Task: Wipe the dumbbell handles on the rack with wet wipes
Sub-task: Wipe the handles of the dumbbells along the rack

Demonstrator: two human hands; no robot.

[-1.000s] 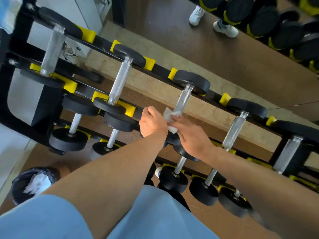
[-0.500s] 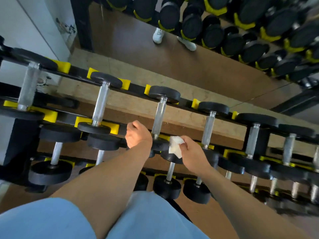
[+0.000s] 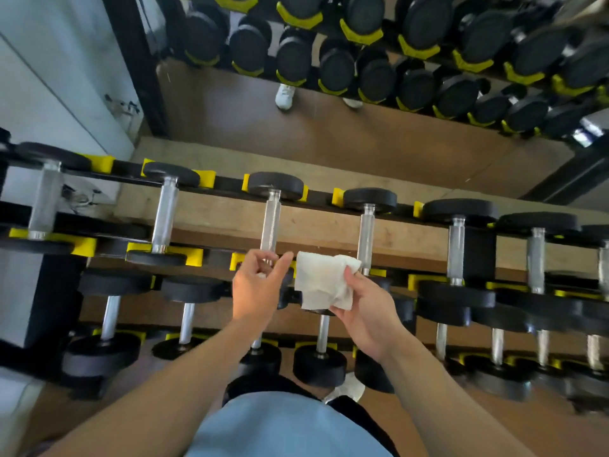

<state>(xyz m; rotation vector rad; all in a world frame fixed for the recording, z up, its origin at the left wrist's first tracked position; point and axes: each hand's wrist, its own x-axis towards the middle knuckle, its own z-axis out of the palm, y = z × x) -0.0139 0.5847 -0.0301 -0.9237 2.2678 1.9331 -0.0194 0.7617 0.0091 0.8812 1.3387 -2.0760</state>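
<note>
Black tiered rack (image 3: 224, 184), dumbbells (image 3: 271, 222) in yellow cradles (image 3: 336, 196)

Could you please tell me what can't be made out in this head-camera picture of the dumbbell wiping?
- Near end of the handle by the left hand: hidden by the fingers, so contact is unclear.
- Right hand holding the wipe: wetness cannot be judged.
- Dumbbells at the right edge: blurred and cut off.
- Weight markings: too small to read.
</note>
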